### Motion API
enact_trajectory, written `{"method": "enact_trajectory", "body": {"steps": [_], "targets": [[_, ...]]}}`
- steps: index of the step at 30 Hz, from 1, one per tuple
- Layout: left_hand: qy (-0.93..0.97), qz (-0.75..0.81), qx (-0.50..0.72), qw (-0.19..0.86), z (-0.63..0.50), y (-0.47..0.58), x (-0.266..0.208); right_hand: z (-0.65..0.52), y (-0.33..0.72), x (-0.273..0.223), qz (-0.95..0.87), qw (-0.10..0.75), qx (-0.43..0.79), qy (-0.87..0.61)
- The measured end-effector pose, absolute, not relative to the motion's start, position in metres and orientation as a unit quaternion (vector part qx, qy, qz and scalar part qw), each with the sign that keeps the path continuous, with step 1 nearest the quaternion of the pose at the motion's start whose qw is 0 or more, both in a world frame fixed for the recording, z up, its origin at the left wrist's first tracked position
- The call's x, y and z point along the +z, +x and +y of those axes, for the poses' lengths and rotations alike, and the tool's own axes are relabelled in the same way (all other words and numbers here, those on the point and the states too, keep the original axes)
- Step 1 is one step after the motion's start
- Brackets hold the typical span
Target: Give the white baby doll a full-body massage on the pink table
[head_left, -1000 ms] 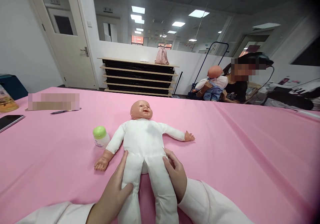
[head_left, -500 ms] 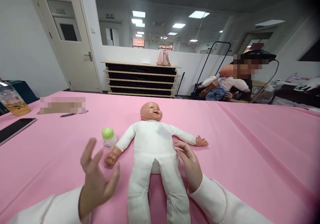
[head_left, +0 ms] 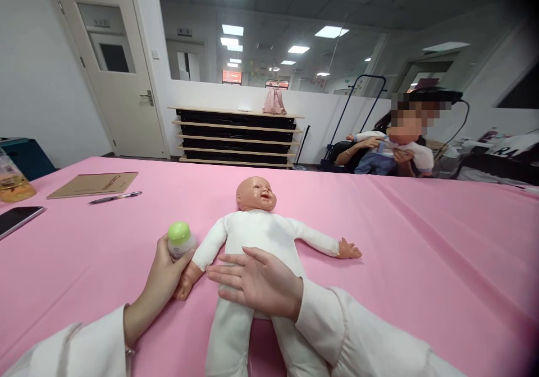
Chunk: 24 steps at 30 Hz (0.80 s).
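Note:
A baby doll (head_left: pixel 261 234) with a white cloth body lies on its back on the pink-covered table (head_left: pixel 404 287), its head away from me. Beside the doll's arm on the left is a small cream jar (head_left: pixel 180 239) with a green lid. My left hand (head_left: pixel 166 265) is closed around this jar, thumb on the near side and fingers partly hidden behind it. Over the doll's belly I hold my right hand (head_left: pixel 256 281) open, palm turned up, fingers stretched to the left with nothing in them. Part of the doll's hips and one leg is hidden by my right hand and sleeve.
On the left lie a brown notebook (head_left: pixel 95 184), a pen (head_left: pixel 115 197) and a phone (head_left: pixel 19 220), with a drink bottle (head_left: pixel 14 180) behind. Across the table a person (head_left: pixel 404 136) holds another doll (head_left: pixel 379 158). A shelf rack (head_left: pixel 236 136) stands by the wall.
My left hand has moved up to the jar and taken hold of it. My right hand has gone from the doll's side to over its belly, palm up. The other person's doll is now more upright.

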<state>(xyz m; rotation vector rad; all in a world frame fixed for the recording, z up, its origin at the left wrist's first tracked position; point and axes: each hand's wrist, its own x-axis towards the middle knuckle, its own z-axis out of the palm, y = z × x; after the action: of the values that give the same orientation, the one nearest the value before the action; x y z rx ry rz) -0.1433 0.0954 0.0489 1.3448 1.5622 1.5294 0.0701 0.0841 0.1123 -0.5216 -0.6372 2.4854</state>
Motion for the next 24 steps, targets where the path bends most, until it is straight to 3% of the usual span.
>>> {"method": "enact_trajectory", "body": {"steps": [2, 5, 9, 13, 24], "targets": [[0.536, 0.606, 0.532, 0.25, 0.096, -0.148, 0.05, 0.083, 0.071, 0.109, -0.226, 0.268, 0.917, -0.193], [0.622, 0.595, 0.501, 0.092, 0.088, -0.151, 0.055, 0.079, 0.071, 0.11, -0.223, 0.266, 0.918, -0.192], [0.72, 0.47, 0.492, -0.136, 0.067, -0.148, 0.06, 0.079, 0.07, 0.111, -0.231, 0.261, 0.92, -0.178], [0.78, 0.362, 0.428, -0.279, 0.054, -0.145, 0.059, 0.08, 0.068, 0.11, -0.273, 0.256, 0.915, -0.151], [0.75, 0.394, 0.427, -0.317, 0.054, -0.15, 0.053, 0.079, 0.067, 0.112, -0.302, 0.249, 0.901, -0.187]]}}
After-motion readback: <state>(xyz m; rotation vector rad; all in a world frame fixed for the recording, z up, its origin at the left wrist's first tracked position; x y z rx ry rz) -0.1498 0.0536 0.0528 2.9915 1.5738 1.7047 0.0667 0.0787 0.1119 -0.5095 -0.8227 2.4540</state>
